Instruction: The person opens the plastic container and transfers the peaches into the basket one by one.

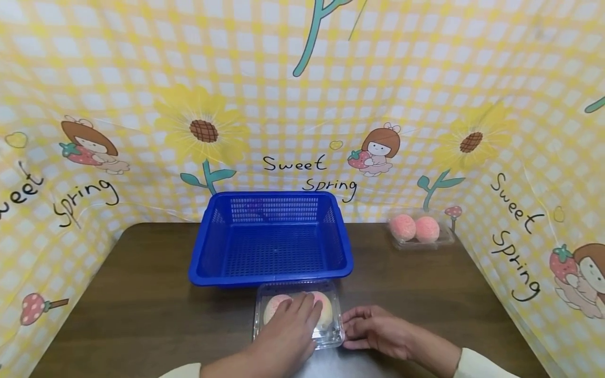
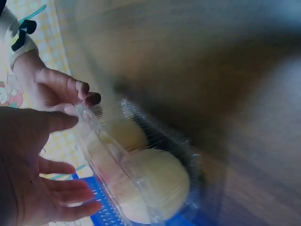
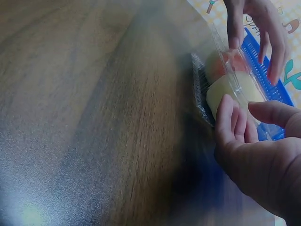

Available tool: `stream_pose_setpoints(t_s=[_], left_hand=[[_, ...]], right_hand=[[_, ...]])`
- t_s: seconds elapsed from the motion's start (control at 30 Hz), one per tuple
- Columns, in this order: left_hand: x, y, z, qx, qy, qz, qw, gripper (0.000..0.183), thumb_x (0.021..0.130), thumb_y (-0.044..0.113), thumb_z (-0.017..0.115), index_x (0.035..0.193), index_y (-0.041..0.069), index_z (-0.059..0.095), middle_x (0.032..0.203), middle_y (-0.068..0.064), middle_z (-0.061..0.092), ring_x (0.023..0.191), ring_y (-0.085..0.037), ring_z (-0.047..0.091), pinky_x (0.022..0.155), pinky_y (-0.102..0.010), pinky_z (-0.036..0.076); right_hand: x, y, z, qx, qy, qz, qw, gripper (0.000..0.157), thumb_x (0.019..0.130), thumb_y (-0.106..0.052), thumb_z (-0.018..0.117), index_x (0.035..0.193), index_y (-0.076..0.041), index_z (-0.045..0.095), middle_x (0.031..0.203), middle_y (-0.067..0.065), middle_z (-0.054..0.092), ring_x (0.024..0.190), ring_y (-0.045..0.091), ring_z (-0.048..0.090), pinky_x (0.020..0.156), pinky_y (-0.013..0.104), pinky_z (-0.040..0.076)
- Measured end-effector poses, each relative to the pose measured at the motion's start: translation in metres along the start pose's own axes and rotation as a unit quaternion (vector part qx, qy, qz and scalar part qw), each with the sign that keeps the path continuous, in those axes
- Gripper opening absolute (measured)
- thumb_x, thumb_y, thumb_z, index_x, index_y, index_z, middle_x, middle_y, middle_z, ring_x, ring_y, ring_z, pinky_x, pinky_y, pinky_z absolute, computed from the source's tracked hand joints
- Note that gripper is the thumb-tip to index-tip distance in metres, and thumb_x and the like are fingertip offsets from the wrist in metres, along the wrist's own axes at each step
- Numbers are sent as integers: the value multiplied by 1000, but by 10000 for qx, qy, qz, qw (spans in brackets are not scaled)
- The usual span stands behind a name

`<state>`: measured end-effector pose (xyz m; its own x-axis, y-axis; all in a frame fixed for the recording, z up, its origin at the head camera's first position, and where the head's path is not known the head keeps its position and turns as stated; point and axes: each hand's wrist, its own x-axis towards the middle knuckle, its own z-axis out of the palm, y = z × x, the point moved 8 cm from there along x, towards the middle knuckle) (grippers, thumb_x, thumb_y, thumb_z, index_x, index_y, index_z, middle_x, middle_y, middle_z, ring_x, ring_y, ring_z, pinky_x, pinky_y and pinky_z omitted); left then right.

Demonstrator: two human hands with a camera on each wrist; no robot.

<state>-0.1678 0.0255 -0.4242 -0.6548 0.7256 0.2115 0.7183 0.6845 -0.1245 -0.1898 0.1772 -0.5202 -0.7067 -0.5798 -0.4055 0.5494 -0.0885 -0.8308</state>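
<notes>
In the head view, a clear plastic box (image 1: 326,340) sits at the front middle of the table, holding two round pink-and-cream, peach-like pieces (image 1: 324,314). My left hand (image 1: 288,323) lies across its top with straight fingers, covering part of both pieces. The left wrist view has the left thumb touching the box's edge, other fingers spread beside the lid. At the box's right side is my right hand (image 1: 378,332). In the right wrist view, that hand (image 3: 263,155) pinches the rim, thumb on one side and fingers on the other.
A blue plastic basket (image 1: 271,280) with slotted walls stands right behind the box. Farther back on the right, a second clear box (image 1: 444,240) holds two pink round pieces (image 1: 427,229). Yellow checked cloth (image 1: 283,105) hangs around the dark wooden table (image 1: 198,320).
</notes>
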Motion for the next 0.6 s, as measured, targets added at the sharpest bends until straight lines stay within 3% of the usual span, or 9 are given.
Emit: stream_pose_setpoints(t_s=[0.27, 0.6], left_hand=[[15, 3, 8, -28, -393, -1, 9992, 77, 75, 56, 69, 129, 3, 55, 129, -15, 56, 122, -28, 52, 89, -42, 52], [15, 11, 14, 241, -914, 180, 9954, 77, 74, 42, 68, 135, -1, 51, 136, -23, 53, 129, -33, 50, 103, -38, 47]], right_hand=[[1, 2, 5, 244, -85, -202, 9995, 39, 81, 8, 57, 118, 7, 47, 106, 11, 63, 99, 21, 65, 96, 40, 53], [1, 8, 6, 530, 13, -245, 9983, 41, 80, 13, 54, 120, 8, 45, 105, 11, 62, 99, 21, 65, 96, 37, 52]])
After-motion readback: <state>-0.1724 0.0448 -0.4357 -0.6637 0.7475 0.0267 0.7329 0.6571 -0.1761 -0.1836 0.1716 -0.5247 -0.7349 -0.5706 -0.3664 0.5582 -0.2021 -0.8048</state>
